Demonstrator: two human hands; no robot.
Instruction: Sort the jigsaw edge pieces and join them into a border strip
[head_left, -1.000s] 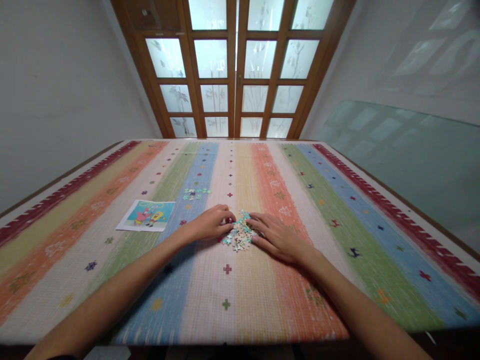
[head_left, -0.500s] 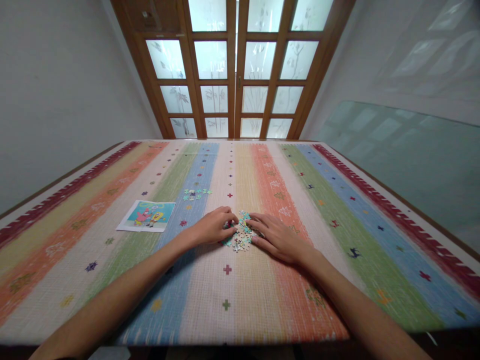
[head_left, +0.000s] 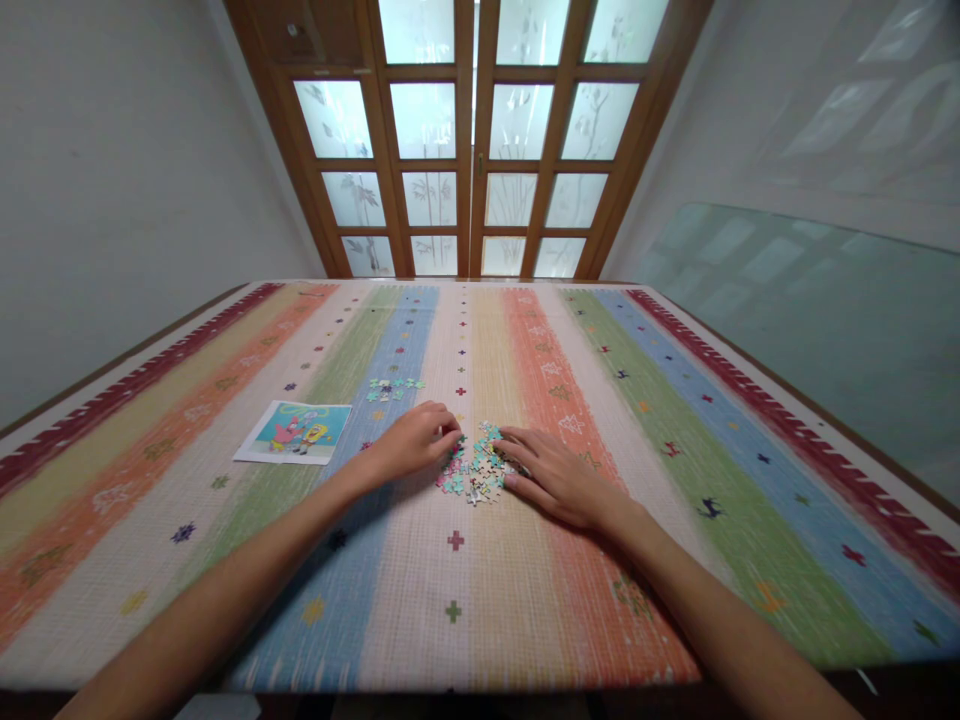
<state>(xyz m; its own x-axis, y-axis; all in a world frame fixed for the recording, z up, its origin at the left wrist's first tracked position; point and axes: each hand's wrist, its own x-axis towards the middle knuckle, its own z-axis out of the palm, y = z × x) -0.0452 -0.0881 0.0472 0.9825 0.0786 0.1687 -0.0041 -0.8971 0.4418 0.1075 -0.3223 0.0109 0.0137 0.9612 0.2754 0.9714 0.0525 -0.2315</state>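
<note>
A loose pile of small jigsaw puzzle pieces [head_left: 484,478], mostly pale, teal and pink, lies on the striped cloth between my hands. My left hand [head_left: 415,440] is just off the pile's left edge, thumb and fingertips pinched together; whatever they hold is too small or hidden to make out. Fingers apart, my right hand [head_left: 551,477] rests on the right side of the pile and covers some pieces. Beyond my left hand, a small group of teal puzzle pieces [head_left: 397,384] is laid out on the blue stripe.
Left of my left hand lies a printed cartoon picture [head_left: 294,433] on white paper. A striped, patterned tablecloth [head_left: 510,600] covers the table. Wooden doors with glass panes [head_left: 469,140] stand past the far edge, and a glass board [head_left: 810,320] leans at the right wall.
My left hand has drawn back leftward from the pile and its fingers have closed together, uncovering pink and teal pieces. My right hand stays nearly in place.
</note>
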